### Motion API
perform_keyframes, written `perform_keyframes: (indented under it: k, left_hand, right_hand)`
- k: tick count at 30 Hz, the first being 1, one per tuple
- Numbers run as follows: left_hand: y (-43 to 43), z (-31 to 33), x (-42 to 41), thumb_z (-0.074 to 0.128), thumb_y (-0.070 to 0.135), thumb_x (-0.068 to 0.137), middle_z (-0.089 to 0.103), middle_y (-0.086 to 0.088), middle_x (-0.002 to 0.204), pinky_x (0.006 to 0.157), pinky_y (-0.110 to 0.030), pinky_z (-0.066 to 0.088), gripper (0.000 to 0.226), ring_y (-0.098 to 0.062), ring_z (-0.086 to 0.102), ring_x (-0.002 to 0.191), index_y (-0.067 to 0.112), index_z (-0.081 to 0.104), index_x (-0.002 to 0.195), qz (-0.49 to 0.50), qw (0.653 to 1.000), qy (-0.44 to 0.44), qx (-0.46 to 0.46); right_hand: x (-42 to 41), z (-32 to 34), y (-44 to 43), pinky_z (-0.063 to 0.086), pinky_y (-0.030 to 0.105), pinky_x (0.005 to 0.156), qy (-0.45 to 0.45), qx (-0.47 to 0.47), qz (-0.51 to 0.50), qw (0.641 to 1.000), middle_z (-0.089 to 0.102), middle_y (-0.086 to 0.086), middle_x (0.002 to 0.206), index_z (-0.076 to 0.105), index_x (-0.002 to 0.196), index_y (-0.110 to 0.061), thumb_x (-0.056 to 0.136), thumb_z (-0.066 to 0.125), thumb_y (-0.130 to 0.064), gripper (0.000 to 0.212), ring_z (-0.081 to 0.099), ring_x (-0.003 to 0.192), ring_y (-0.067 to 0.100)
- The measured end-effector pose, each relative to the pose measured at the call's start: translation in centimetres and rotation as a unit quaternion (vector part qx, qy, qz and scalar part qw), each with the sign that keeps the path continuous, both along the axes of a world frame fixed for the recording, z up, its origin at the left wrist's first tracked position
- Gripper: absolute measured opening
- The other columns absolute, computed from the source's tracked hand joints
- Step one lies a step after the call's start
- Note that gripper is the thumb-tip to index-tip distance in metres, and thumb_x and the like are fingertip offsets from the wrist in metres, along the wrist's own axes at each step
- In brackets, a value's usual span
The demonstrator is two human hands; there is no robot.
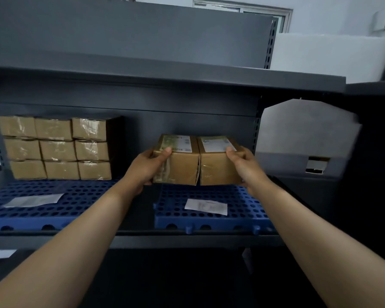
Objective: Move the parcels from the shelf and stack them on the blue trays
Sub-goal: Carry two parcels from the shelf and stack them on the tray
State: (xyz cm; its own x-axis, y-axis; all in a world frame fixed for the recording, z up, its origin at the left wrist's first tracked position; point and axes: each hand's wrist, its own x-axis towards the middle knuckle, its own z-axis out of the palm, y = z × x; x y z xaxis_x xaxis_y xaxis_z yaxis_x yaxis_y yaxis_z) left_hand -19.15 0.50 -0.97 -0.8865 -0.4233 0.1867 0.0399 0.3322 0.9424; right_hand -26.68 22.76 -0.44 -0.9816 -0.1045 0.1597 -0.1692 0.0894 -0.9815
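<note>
Two brown parcels (198,160), side by side and touching, are held above the right blue tray (242,210). The left hand (147,167) clamps the left parcel's outer side, fingers closed on it; the right hand (242,163) likewise grips the right parcel. Left of that tray, nine parcels (56,147) stand stacked three high on the left blue tray (42,210). A paper slip (206,206) lies on the right tray.

body: two bare forearms | left hand (142,170), right hand (246,165) ungloved | no sleeves visible

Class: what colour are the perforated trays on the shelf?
Blue trays, dotted with round holes; head view.
</note>
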Motion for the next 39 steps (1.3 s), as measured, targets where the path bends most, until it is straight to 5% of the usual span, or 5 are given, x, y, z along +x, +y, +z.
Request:
perform_keyframes:
  k: [10,26,30,35,39]
  left_hand:
    - [-2.8,-2.0,-4.6,0.055,0.058,0.087,0.057,0.0,0.122,0.077,-0.035,0.05,0.062,-0.02,0.056,0.101,0.024,0.046,0.138,-0.026,0.997,-0.058,-0.041]
    - [-3.6,-3.2,-7.2,0.056,0.05,0.09,0.058,-0.006,0.132,0.081,-0.031,0.043,0.058,-0.017,0.054,0.1,0.021,0.046,0.139,-0.042,0.997,-0.042,-0.053]
    - [-3.5,-3.0,-7.0,0.057,0.05,0.09,0.053,-0.007,0.139,0.09,-0.031,0.044,0.066,-0.023,0.056,0.114,0.022,0.035,0.146,-0.041,0.996,-0.041,-0.072]
    - [-2.9,-2.1,-6.3,0.054,0.049,0.091,0.037,-0.017,0.151,0.104,-0.035,0.036,0.082,-0.032,0.039,0.137,0.009,0.017,0.153,0.03,0.965,-0.007,-0.26]
    - [-0.7,-1.3,-5.1,0.054,0.048,0.091,0.039,-0.018,0.149,0.111,-0.047,0.032,0.075,-0.032,0.035,0.138,0.003,0.031,0.148,0.063,0.901,0.052,-0.426]
  right_hand:
    - [-5.3,-2.3,-1.9,0.037,0.042,0.105,-0.07,0.073,-0.026,0.995,0.037,0.004,0.15,0.034,0.146,-0.019,0.094,0.046,-0.054,0.064,0.04,0.133,0.029]
    - [-7.5,-3.4,-2.0,0.034,0.031,0.095,-0.012,0.132,-0.011,0.991,0.047,0.005,0.138,0.048,0.126,-0.017,0.096,0.043,-0.054,0.048,0.044,0.118,0.02]
    - [-7.1,-3.2,-2.1,0.031,0.036,0.108,-0.009,0.163,-0.03,0.986,0.034,0.006,0.154,0.021,0.152,-0.019,0.095,0.038,-0.06,0.072,0.035,0.138,0.027]
    - [-4.4,-2.9,-1.0,0.029,0.033,0.11,0.109,0.247,-0.045,0.962,0.032,0.008,0.155,0.018,0.153,-0.018,0.096,0.043,-0.053,0.071,0.034,0.14,0.026]
    - [-1.7,-3.1,1.5,0.027,0.035,0.111,0.198,0.369,-0.068,0.906,0.028,0.008,0.157,0.019,0.153,-0.015,0.097,0.046,-0.046,0.069,0.029,0.142,0.025]
